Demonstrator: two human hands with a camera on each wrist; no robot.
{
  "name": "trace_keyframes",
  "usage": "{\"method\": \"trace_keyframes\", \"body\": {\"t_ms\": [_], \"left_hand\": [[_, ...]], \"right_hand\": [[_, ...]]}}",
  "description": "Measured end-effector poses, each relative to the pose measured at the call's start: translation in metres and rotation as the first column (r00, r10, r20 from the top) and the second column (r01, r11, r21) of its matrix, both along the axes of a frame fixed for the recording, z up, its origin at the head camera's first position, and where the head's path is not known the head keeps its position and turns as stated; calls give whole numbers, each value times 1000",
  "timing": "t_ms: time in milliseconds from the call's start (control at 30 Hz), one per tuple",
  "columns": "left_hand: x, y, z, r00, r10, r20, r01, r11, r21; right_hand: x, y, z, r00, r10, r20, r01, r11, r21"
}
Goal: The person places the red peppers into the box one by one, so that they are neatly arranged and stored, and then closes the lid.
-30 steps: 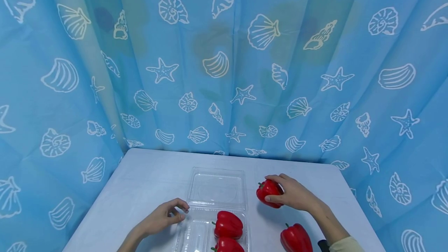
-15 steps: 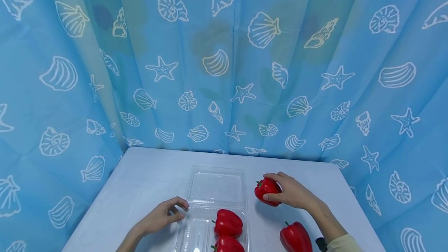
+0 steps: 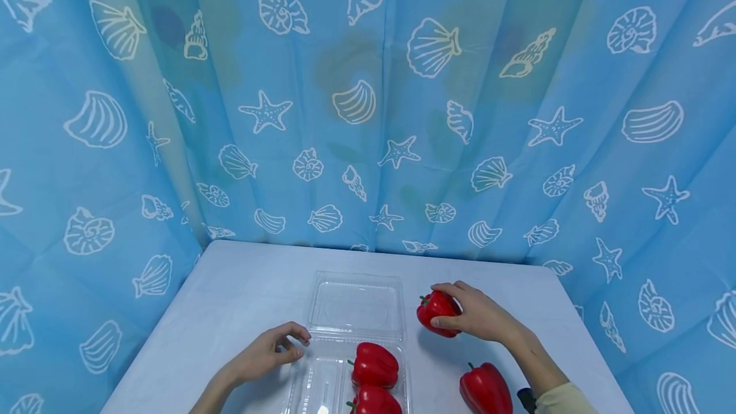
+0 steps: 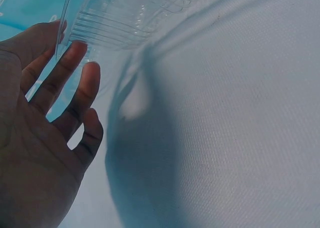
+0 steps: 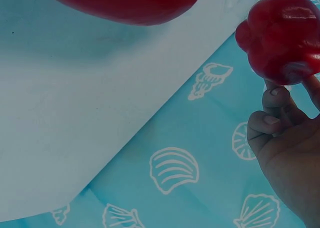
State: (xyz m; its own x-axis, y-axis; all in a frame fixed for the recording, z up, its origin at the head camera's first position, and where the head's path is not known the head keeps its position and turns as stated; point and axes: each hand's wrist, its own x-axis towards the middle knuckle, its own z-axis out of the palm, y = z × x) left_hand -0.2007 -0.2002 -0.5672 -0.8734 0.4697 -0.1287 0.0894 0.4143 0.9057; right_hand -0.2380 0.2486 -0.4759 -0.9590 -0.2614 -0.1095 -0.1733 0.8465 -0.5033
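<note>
A red bell pepper (image 3: pixel 439 314) with a green stem is in my right hand (image 3: pixel 483 313), held above the table to the right of a clear plastic clamshell box (image 3: pixel 322 369). In the right wrist view, fingers grip that pepper (image 5: pixel 282 38) from below. Two more red peppers, a rear one (image 3: pixel 375 365) and a front one (image 3: pixel 376 401), lie in the right side of the box. My left hand (image 3: pixel 266 355) is at the box's left edge, fingers loosely bent. Its fingertips (image 4: pixel 77 48) are at the clear rim; whether they press it I cannot tell.
Another red pepper (image 3: pixel 486 390) lies on the white table (image 3: pixel 241 286) below my right forearm. The box's lid (image 3: pixel 358 305) lies folded back, away from me. A blue curtain with seashell prints (image 3: pixel 345 133) surrounds the table's back and sides.
The pepper in my right hand has shifted very slightly left. My left hand has stayed at the box edge. The whole head view has tilted a little.
</note>
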Motion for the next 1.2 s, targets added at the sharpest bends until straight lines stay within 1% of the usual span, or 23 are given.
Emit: {"method": "trace_keyframes", "body": {"t_ms": [367, 567, 700, 1200], "left_hand": [[-1, -1, 0, 1000, -7, -1, 7, 1000, 6], [0, -1, 0, 1000, -12, 0, 12, 1000, 25], [0, 0, 1, 1000, -7, 4, 7, 1000, 28], [0, 0, -4, 1000, 10, 7, -10, 1000, 23]], "right_hand": [[0, -5, 5, 1000, 13, -3, -13, 1000, -8], [1, -9, 5, 1000, 17, -4, -17, 1000, -19], [1, -11, 4, 1000, 17, 1, -17, 1000, -23], [0, -18, 3, 999, 40, -7, -41, 998, -52]]}}
